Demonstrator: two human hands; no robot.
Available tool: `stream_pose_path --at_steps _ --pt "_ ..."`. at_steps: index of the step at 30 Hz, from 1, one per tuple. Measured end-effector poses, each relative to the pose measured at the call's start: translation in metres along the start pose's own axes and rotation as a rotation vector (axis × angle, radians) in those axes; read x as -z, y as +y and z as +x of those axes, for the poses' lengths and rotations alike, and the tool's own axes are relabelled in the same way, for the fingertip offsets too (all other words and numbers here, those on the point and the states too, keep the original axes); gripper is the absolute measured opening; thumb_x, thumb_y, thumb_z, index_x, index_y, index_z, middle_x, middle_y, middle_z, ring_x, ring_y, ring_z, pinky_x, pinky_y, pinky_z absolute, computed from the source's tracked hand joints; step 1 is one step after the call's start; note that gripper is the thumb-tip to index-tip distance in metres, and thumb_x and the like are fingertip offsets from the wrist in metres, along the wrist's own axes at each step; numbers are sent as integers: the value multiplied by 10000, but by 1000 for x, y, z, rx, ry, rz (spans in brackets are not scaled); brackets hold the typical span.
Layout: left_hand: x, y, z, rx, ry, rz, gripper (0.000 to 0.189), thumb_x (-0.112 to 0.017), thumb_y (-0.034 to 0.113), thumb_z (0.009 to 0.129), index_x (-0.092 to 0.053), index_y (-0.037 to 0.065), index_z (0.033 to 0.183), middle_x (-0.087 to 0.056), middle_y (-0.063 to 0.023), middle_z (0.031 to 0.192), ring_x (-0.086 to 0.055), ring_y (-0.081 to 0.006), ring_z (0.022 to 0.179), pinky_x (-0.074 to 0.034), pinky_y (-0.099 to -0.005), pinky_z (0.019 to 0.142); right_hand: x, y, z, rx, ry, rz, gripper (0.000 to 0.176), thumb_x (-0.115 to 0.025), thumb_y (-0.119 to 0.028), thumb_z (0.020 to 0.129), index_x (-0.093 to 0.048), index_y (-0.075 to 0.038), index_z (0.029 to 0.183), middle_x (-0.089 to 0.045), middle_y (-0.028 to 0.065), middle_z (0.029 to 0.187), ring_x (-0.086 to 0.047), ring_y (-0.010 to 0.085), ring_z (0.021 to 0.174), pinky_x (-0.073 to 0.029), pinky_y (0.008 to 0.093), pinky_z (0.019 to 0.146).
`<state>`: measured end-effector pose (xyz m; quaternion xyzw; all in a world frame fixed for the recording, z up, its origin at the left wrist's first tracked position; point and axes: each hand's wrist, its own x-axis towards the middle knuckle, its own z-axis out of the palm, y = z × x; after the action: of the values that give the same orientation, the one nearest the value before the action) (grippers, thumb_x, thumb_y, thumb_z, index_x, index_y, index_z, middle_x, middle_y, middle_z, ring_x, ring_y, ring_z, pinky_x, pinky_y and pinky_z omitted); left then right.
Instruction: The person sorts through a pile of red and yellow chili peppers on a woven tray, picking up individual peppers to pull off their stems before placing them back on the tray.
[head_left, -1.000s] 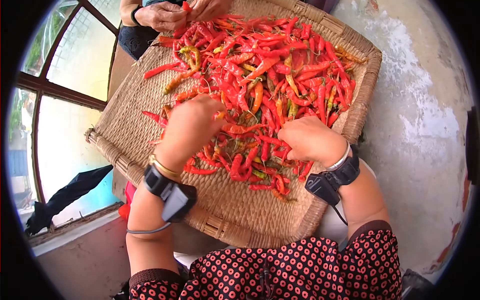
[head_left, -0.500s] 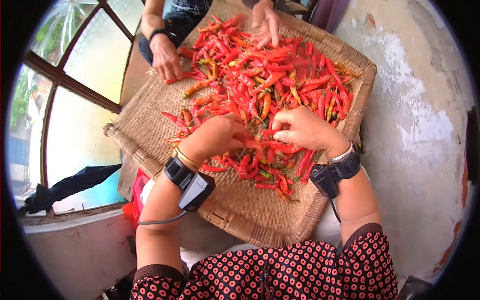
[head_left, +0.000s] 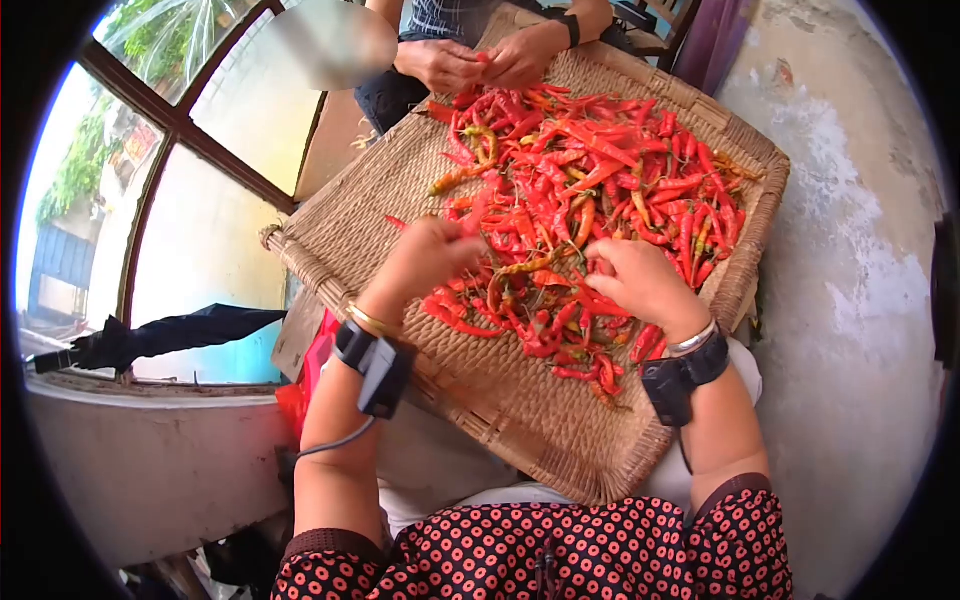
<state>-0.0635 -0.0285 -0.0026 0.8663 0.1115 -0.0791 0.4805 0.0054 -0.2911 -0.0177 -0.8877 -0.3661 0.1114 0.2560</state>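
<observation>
A pile of red chili peppers, a few orange or yellowish, lies on a square woven tray. My left hand is over the left side of the pile, blurred by motion; a red pepper shows at its fingers, but the grip is smeared. At the middle right of the pile, my right hand has its fingers bent down among the peppers, with the fingertips partly hidden. Both wrists carry a bracelet and a dark strapped device.
Across the tray, another person's two hands meet around a small red piece. A window and a folded black umbrella are at the left. A stained wall rises at the right.
My hands have moved apart, the left one away from the peppers near the middle. The other person's hands have come together at the tray's far edge. The view has shifted slightly.
</observation>
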Motion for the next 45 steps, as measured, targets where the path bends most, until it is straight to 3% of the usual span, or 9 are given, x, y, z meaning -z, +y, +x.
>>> stream_pose_path --at_steps 3,7,11,17,24,30,34,36,45 --pt "36 -10 21 59 220 -72 259 -589 230 859 -643 -9 778 -567 -4 579 -520 -62 525 -423 -240 501 -8 16 -3 32 -117 -102 249 -654 -230 721 -599 -48 883 -617 167 799 -595 356 810 -468 452 699" --pt "33 -25 49 -452 792 529 252 -625 173 821 -612 -26 975 -653 -112 808 -591 -166 646 -460 -276 591 -3 5 -4 2 -292 -210 264 -672 -224 692 -597 -35 860 -615 164 803 -595 348 824 -463 443 712" --pt "-19 22 28 -451 -92 348 274 -674 178 728 -637 30 955 -629 -151 878 -603 -308 812 -476 -366 711 -22 1 -3 -10 -363 -307 268 -673 -207 678 -562 -12 824 -609 162 767 -596 346 809 -458 440 691" --pt "-73 11 9 -835 -472 512 186 -637 191 713 -629 77 860 -588 -97 858 -595 -290 804 -493 -378 682 -38 8 0 -22 -239 -376 220 -679 -215 680 -586 -32 758 -610 147 733 -608 333 747 -471 439 655" --pt "-66 15 13 -702 -343 247 267 -657 224 745 -625 48 943 -618 -167 787 -603 -337 741 -481 -389 655 3 0 14 -160 -132 130 204 -624 -216 699 -641 -38 799 -622 167 769 -626 315 713 -492 403 656" --pt "-64 14 16 -384 -434 -157 242 -648 207 801 -628 21 954 -624 -83 689 -580 -160 590 -466 -309 584 2 -14 18 -277 -133 1020 95 -561 -83 849 -612 -3 851 -573 -9 689 -514 31 552 -445 193 525" --pt "-30 22 23 -4 -314 -241 189 -608 213 846 -659 32 826 -569 22 610 -485 -39 507 -400 -207 468 -1 -3 14 -277 -1 795 137 -609 -128 815 -606 3 854 -603 43 722 -572 122 555 -474 278 534" --pt "-17 12 31 61 -72 -387 231 -578 242 875 -648 26 829 -584 21 627 -470 -34 472 -385 -179 440 -10 12 4 82 -47 -245 215 -660 -205 743 -580 -33 845 -604 86 744 -601 245 664 -489 362 613" --pt "6 -9 41 60 -16 -393 307 -524 295 912 -634 49 764 -580 13 592 -436 -21 428 -329 -161 403 -28 9 2 -11 -263 -396 128 -633 -180 695 -625 -57 729 -624 129 739 -618 308 729 -485 410 647"
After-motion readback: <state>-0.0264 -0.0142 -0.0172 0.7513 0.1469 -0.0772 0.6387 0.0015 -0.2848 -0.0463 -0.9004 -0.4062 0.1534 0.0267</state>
